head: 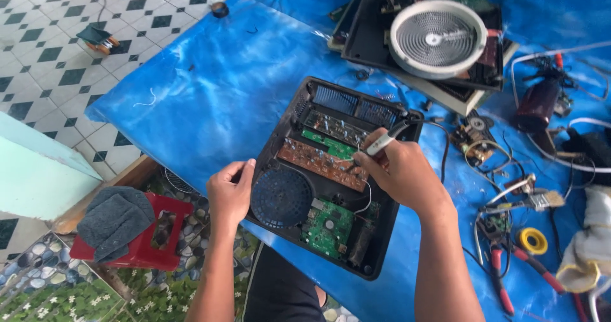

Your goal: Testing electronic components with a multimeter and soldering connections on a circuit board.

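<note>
An opened black appliance base (382, 245) lies on the blue sheet, showing a round blue fan (281, 197), a brown circuit board (321, 163) and green circuit boards (326, 223). My left hand (230, 191) grips the base's left edge beside the fan. My right hand (401, 172) holds a grey pen-shaped tool (385, 139) like a pencil, its tip down on the brown board near the middle of the base.
A second opened unit with a round white coil (438, 37) sits at the back right. Loose boards, wires, red-handled pliers (503, 277), a yellow tape roll (533, 240) and a cloth (589, 252) lie at right. A red stool with grey cloth (118, 217) stands below left.
</note>
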